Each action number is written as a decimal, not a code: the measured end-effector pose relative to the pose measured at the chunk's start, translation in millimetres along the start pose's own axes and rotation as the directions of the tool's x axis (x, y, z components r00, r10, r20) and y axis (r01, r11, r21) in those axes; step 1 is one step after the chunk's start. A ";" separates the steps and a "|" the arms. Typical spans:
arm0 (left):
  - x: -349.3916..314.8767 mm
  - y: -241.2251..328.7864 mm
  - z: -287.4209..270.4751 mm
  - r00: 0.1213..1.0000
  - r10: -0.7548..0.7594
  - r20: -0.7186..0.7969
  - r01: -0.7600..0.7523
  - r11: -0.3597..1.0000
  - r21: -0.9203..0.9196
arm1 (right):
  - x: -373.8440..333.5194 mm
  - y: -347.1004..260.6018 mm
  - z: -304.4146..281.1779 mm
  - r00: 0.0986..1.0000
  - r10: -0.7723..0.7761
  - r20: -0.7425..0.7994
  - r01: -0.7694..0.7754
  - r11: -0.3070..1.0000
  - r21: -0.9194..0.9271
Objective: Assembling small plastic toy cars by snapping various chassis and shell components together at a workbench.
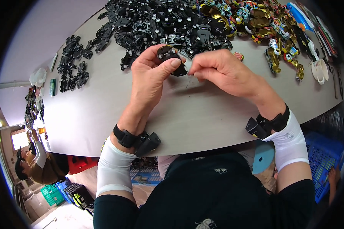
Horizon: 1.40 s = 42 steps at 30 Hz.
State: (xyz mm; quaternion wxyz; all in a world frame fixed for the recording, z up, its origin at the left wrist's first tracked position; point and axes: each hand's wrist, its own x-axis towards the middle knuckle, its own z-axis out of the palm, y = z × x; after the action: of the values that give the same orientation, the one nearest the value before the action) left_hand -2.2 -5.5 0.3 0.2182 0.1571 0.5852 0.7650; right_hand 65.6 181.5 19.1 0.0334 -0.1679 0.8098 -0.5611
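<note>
Between the thumb and fingers of my left hand (151, 70), a small toy car (166, 54) is held up above the table, its black underside and wheels turned toward me. My right hand (225, 72) is just right of the car, thumb and fingertips pinched together. Whatever those fingertips hold, if anything, is too small to make out. Beyond my hands lies a large heap of black toy car chassis (153, 26) with small wheels. Gold and multicoloured toy car bodies (262, 23) are heaped to its right.
A smaller cluster of black chassis (73, 57) lies left, near a green box (52, 87) and a plastic bag (38, 77). A white cup (319, 71) stands at right. Another person (46, 164) works at far left; a hand (334, 176) shows by the blue crate (319, 156).
</note>
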 end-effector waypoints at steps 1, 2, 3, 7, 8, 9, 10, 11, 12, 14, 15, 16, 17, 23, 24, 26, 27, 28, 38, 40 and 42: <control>-0.1 -1.1 -2.0 0.998 0.039 0.050 -0.039 0.999 0.013 | -0.4 -0.7 -0.1 1.000 -0.002 -0.013 0.002 1.000 0.019; 0.0 -2.0 -3.1 0.992 0.076 0.102 -0.079 0.997 0.023 | -1.2 -5.1 -5.9 1.000 -0.001 -0.012 0.001 1.000 0.019; -2.3 -3.0 -3.5 0.993 0.073 0.093 -0.075 0.997 0.023 | -0.6 -14.9 -14.7 0.996 0.048 -0.071 -0.046 0.998 0.030; -5.2 -5.4 2.8 0.956 -0.082 0.280 0.085 0.996 0.000 | 0.1 -19.3 -17.9 0.982 0.098 -0.162 -0.077 0.988 0.133; -4.7 -6.8 1.8 0.955 -0.085 0.283 0.089 0.996 -0.001 | 0.0 -17.0 -14.8 0.981 0.104 -0.162 -0.074 0.981 0.179; -4.4 -7.1 -0.2 0.955 -0.076 0.286 0.059 0.996 0.069 | 0.8 -10.8 -13.8 0.986 0.094 -0.136 -0.068 0.981 0.184; -4.5 -7.4 -1.2 0.955 -0.067 0.290 0.027 0.990 0.139 | 0.8 -10.2 -14.4 0.986 0.097 -0.138 -0.071 0.980 0.186; -4.7 -6.0 0.0 0.954 -0.070 0.291 0.031 0.990 0.138 | 1.0 -10.4 -14.8 0.989 0.088 -0.120 -0.066 0.983 0.173; -4.6 -3.1 2.2 0.949 -0.096 0.299 0.043 0.983 0.180 | 1.0 -10.7 -15.1 0.992 0.079 -0.100 -0.062 0.985 0.159; -4.2 -2.9 2.7 0.944 -0.125 0.306 0.057 0.974 0.220 | 0.7 -11.4 -14.9 0.991 0.095 -0.093 -0.079 0.984 0.160; -3.5 -2.7 2.6 0.942 -0.125 0.311 0.047 0.968 0.246 | -0.4 -11.8 -14.8 0.991 0.103 -0.088 -0.087 0.983 0.162; -3.5 -2.5 2.8 0.941 -0.125 0.315 0.037 0.962 0.271 | -0.9 -10.1 -14.6 0.991 0.102 -0.090 -0.087 0.983 0.164; -4.0 -1.6 3.7 0.940 -0.127 0.316 0.038 0.961 0.273 | -0.9 -7.0 -14.3 0.992 0.092 -0.087 -0.078 0.986 0.149; -5.3 -5.2 2.2 0.950 -0.139 0.280 0.055 0.956 0.289 | 5.1 -1.3 -7.7 0.991 0.060 -0.117 -0.063 0.998 -0.027; -5.7 -5.2 3.2 0.958 -0.135 0.255 0.051 0.949 0.311 | 5.1 1.0 -6.0 0.990 0.026 -0.138 -0.042 0.993 -0.114; -5.8 -4.7 4.9 0.963 -0.130 0.235 0.046 0.942 0.332 | 8.3 7.7 -2.5 0.985 -0.013 -0.173 -0.011 0.990 -0.140; -5.1 -3.9 4.2 0.965 -0.142 0.221 0.069 0.950 0.306 | 10.5 9.9 -2.0 0.978 -0.061 -0.199 0.029 0.986 -0.163; -4.6 -3.0 3.9 0.966 -0.153 0.208 0.091 0.956 0.279 | 10.5 9.1 -3.8 0.978 -0.063 -0.198 0.030 0.986 -0.164; -2.5 -1.1 2.8 0.954 -0.204 0.220 0.139 0.950 0.280 | 12.8 7.1 2.0 0.967 -0.113 -0.228 0.028 0.938 -0.346; -3.6 2.1 5.7 0.942 -0.242 0.234 0.178 0.948 0.263 | 12.8 8.5 0.3 0.969 -0.109 -0.221 0.047 0.962 -0.270; -3.9 9.4 10.7 0.903 -0.288 0.320 0.223 0.949 0.225 | 8.2 6.4 -8.0 0.991 -0.045 -0.127 0.019 0.980 -0.200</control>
State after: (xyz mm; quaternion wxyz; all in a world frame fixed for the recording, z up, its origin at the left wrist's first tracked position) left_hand 5.0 -0.7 12.3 0.4017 0.2312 0.6205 0.6326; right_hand 54.5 188.2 17.3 -0.0456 -0.1462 0.8594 -0.4878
